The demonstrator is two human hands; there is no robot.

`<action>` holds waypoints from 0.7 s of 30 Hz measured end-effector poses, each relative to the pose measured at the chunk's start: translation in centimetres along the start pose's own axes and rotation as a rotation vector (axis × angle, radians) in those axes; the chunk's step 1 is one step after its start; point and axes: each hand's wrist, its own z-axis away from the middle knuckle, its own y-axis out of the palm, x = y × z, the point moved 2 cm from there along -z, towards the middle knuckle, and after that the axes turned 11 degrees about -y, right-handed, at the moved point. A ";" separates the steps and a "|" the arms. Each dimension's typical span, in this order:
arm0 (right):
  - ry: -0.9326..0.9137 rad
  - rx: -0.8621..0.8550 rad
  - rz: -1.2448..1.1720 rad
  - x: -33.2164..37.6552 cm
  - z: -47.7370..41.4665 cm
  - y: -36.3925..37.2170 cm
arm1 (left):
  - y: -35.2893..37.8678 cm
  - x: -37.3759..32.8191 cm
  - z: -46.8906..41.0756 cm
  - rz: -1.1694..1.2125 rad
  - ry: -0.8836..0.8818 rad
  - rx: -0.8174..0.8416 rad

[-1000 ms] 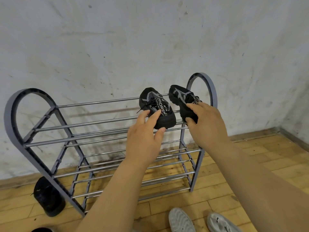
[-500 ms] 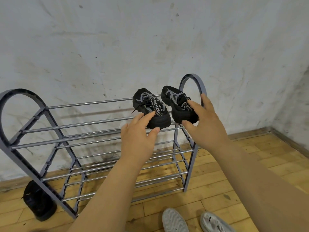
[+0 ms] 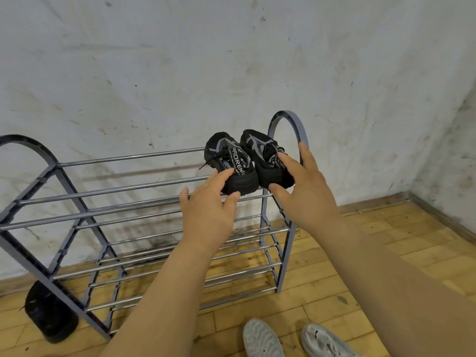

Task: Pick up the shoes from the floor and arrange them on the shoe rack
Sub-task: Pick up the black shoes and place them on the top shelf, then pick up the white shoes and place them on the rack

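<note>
Two small black shoes rest side by side on the right end of the top shelf of the grey shoe rack. My left hand is at the left shoe, index tip on its heel and thumb at the sole edge, fingers loose. At the right shoe, my right hand has its fingers spread, with one fingertip on the shoe's top and the thumb by its heel. Another black shoe lies on the floor behind the rack's left leg.
The rack stands against a stained white wall, with a corner to the right. The lower shelves hold nothing. A pair of white shoes shows at the bottom edge on the wooden floor.
Both hands have loosened and drawn back from the two black shoes, the right hand's fingers spreading. The shoes now sit closer together on the top shelf. The view has shifted slightly right.
</note>
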 end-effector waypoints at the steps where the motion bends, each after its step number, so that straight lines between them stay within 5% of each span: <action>1: 0.001 -0.002 0.000 0.1 0.0 0.1 | 0.0 0.0 0.0 -0.005 0.003 0.004; 9: -0.001 0.148 -0.020 0.7 2.8 -0.4 | -1.3 0.2 1.7 -0.193 0.117 0.109; 13: 0.043 0.395 -0.042 0.6 5.4 -0.8 | -1.4 0.8 4.9 -0.304 0.161 0.154; 21: 0.201 0.898 0.004 -2.1 10.1 -1.0 | 1.2 4.0 10.0 -0.465 0.056 0.512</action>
